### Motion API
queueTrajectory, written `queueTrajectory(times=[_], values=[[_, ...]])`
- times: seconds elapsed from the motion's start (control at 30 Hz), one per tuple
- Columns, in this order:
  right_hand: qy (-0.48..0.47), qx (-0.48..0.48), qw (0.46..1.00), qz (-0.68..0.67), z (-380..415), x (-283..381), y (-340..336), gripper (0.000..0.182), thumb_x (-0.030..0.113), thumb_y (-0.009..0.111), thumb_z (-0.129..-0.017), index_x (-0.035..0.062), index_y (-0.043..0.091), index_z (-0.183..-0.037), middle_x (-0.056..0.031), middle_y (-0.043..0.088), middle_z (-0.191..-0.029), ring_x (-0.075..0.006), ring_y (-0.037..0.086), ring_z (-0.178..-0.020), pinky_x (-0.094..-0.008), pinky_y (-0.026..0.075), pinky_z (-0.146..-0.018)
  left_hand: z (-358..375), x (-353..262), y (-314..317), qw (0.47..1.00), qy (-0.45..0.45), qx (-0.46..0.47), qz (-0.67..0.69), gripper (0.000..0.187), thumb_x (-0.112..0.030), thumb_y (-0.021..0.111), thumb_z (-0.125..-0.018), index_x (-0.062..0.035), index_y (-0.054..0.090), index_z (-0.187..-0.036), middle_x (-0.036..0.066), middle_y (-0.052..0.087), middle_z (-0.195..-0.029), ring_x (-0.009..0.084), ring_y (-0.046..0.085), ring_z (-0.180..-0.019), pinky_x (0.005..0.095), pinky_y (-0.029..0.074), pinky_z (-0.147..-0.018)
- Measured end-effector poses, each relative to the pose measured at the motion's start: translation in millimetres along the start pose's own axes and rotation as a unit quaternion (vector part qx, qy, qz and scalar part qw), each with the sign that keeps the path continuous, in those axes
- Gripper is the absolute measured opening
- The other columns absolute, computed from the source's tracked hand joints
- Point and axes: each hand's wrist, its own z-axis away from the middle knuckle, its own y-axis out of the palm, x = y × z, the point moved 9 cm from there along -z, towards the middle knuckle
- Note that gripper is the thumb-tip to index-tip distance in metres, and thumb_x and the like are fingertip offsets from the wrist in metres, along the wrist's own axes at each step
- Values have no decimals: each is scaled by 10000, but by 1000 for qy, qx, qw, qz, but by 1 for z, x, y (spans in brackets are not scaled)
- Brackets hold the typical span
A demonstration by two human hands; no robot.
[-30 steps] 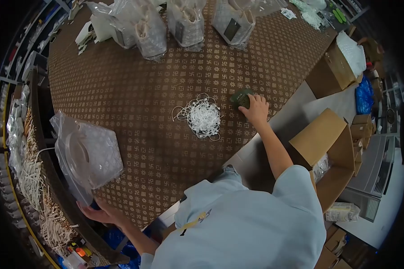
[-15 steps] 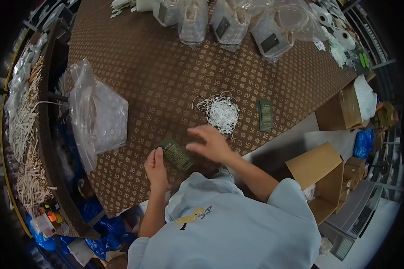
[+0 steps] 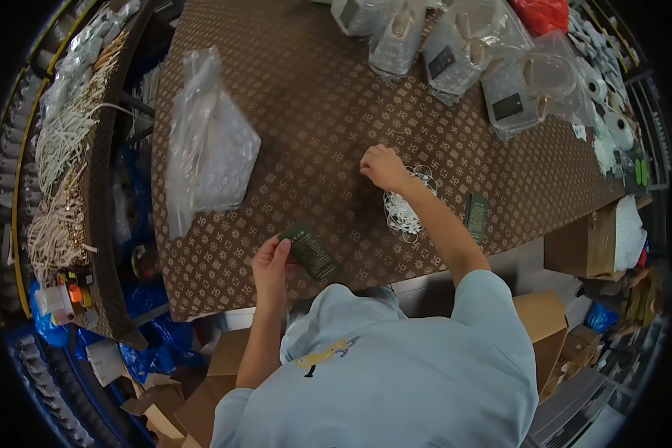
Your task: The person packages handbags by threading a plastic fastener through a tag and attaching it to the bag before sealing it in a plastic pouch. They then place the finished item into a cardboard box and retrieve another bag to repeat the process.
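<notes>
A dark green printed tag (image 3: 311, 252) is pinched at its upper left corner by my left hand (image 3: 271, 266), close to the table's front edge. My right hand (image 3: 385, 169) is over the table at the far side of a tangled pile of white strings (image 3: 401, 216). Its fingers are curled together and point down; what they hold, if anything, is hidden. My right forearm covers part of the pile. Right of that forearm lies another green tag or small stack of tags (image 3: 476, 215).
A clear plastic bag with a pale item inside (image 3: 213, 157) lies on the left of the brown patterned table (image 3: 306, 149). Several plastic-wrapped pale handbags (image 3: 511, 93) stand along the back. A rack of cords (image 3: 63, 179) borders the left side; cardboard boxes (image 3: 586, 239) are at the right.
My right hand has moved from beside the held tag, forward and away to the far side of the string pile, its fingers closing. My left hand keeps the tag. The camera view has shifted.
</notes>
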Motion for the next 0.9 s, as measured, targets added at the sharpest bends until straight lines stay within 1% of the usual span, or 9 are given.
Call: queueTrajectory(times=[0.07, 0.13, 0.2, 0.3, 0.4, 0.53, 0.67, 0.73, 0.9], values=[[72, -139, 980, -125, 4, -12, -43, 108, 160, 636, -805, 69, 589, -837, -48, 590, -872, -211, 557, -862, -350, 448, -778, 0, -7, -4, 1000, 9, -16, 3, 151, -142, 553, -898, -47, 605, -1002, 3, 647, -844, 59, 600, -658, 198, 473, -536], [193, -214, 877, -384, 20, -26, -81, 91, 128, 583, -869, 39, 563, -861, -50, 622, -842, -155, 592, -779, -284, 469, -727, 0, -14, 1, 999, 25, 10, -26, 238, -127, 559, -892, -17, 577, -1101, 1, 638, -845, 50, 589, -666, 190, 467, -530], [180, -281, 814, -475, 36, -40, -111, 96, 123, 572, -893, 27, 572, -900, -31, 636, -859, -101, 592, -799, -242, 467, -742, 2, -25, 4, 996, 67, 8, -56, 265, -118, 555, -896, -28, 563, -1145, -3, 629, -816, 38, 561, -648, 191, 459, -529], [158, -348, 728, -570, 54, -32, -158, 148, 81, 599, -869, 23, 621, -1003, -42, 647, -862, -120, 608, -824, -252, 477, -763, 3, -38, 11, 984, 123, 20, -124, 302, -106, 557, -895, -53, 556, -1193, -7, 617, -780, 24, 528, -635, 192, 446, -531], [86, -298, 697, -647, 51, -6, -179, 203, 67, 613, -854, 1, 621, -1045, -64, 658, -900, -133, 623, -856, -254, 486, -792, 4, -44, 17, 967, 158, 32, -195, 279, -94, 569, -884, -65, 590, -1160, 0, 625, -776, 32, 531, -650, 200, 444, -545], [112, -185, 799, -561, 49, 66, -174, 256, -11, 598, -820, 1, 596, -1076, -78, 665, -855, -144, 630, -819, -254, 482, -779, 12, -66, 37, 935, 238, 69, -255, 204, -69, 590, -858, -35, 647, -1051, 48, 656, -814, 71, 559, -669, 227, 455, -578], [14, 6, 911, -413, 48, 176, -140, 391, 26, 614, -823, 58, 496, -1194, -31, 650, -763, -103, 622, -730, -252, 482, -680, 35, -98, 64, 894, 310, 159, -282, 200, -69, 619, -829, -41, 655, -1024, 76, 651, -812, 133, 589, -659, 258, 466, -580], [18, 7, 922, -387, 46, 190, -136, 398, 40, 622, -822, 64, 492, -1198, -38, 654, -767, -110, 623, -722, -256, 479, -660, 48, -108, 76, 839, 369, 183, -357, 173, -63, 648, -794, -49, 663, -965, 83, 626, -782, 193, 596, -654, 278, 475, -573], [16, 10, 933, -361, 44, 214, -131, 451, 65, 645, -811, 80, 465, -1224, -60, 656, -774, -140, 625, -710, -264, 474, -637, 54, -120, 63, 804, 425, 179, -376, 112, -47, 665, -766, -51, 659, -878, 81, 613, -765, 208, 594, -649, 281, 475, -556]])
